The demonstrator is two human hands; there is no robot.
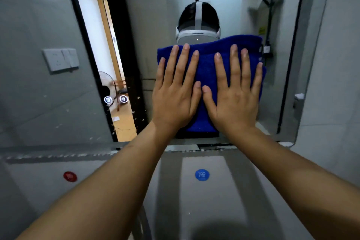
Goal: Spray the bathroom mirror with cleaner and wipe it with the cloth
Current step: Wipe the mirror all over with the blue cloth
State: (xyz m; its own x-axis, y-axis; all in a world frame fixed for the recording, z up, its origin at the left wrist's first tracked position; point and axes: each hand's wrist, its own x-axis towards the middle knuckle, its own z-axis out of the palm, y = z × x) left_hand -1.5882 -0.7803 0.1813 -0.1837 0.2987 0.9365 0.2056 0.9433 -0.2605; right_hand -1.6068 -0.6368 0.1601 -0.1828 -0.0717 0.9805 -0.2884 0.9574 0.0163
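Blue cloth (pixel 207 64) pinned on mirror (pixel 155 15) under both flat, spread hands (pixel 175 95) (pixel 235 99).

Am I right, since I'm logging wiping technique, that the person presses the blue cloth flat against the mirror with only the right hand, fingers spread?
Not quite. The head view shows both hands on it: the left hand and the right hand lie side by side, fingers spread, pressing the blue cloth flat against the mirror.
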